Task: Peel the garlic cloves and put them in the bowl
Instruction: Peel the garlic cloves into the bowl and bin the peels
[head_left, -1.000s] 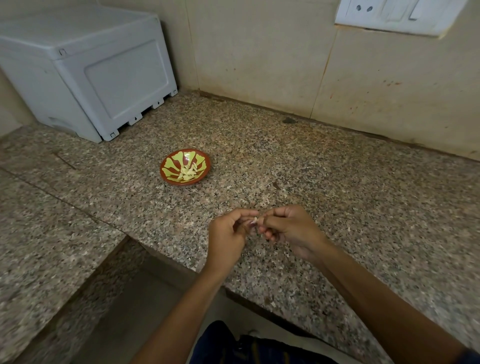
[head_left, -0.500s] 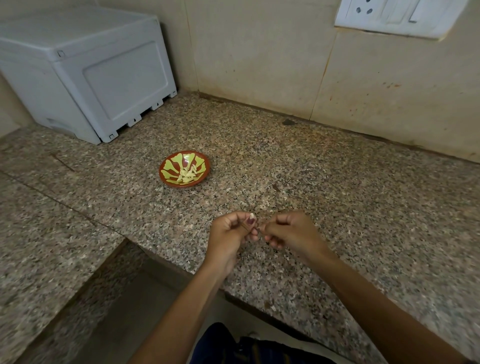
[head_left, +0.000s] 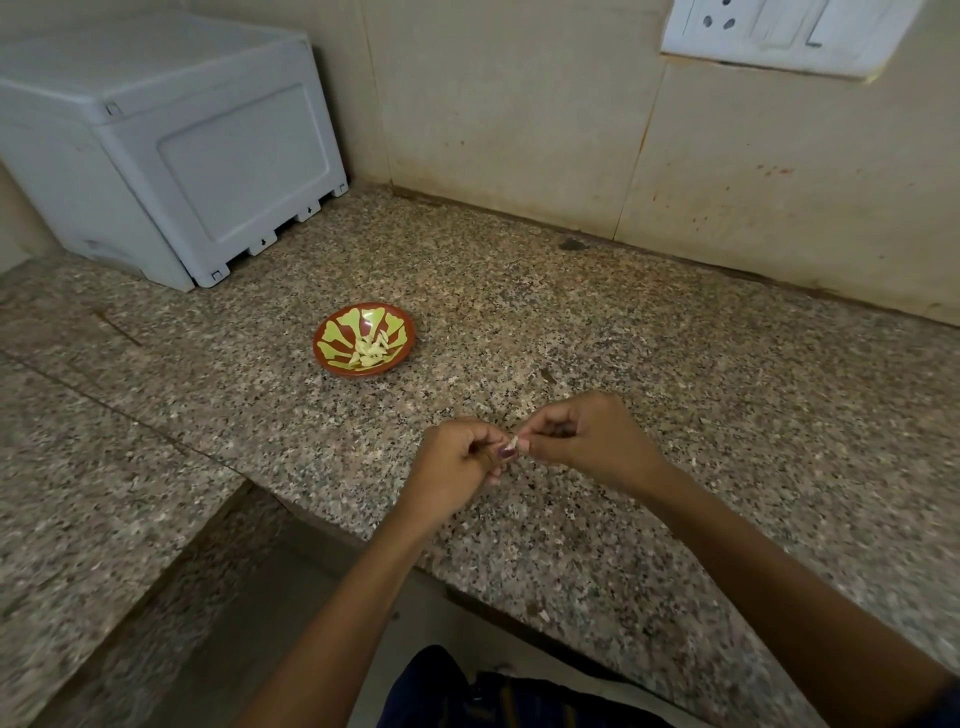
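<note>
A small pale garlic clove (head_left: 512, 442) is pinched between the fingertips of both hands, just above the granite counter near its front edge. My left hand (head_left: 457, 460) holds it from the left with curled fingers. My right hand (head_left: 582, 439) pinches it from the right with thumb and forefinger. Up and to the left stands a small red bowl (head_left: 332, 332) with a yellow-green pattern, and several peeled garlic cloves (head_left: 371, 351) lie in it.
A grey plastic box (head_left: 166, 150) stands at the back left of the speckled granite counter (head_left: 727, 415). A lower granite ledge (head_left: 93, 493) runs along the left. A white socket plate (head_left: 779, 31) is on the tiled wall. A scrap of peel (head_left: 544, 616) lies near the counter's front edge.
Both hands stay together on the clove and have shifted only slightly over the counter. The fingers have worked around the clove a little. The bowl has not moved.
</note>
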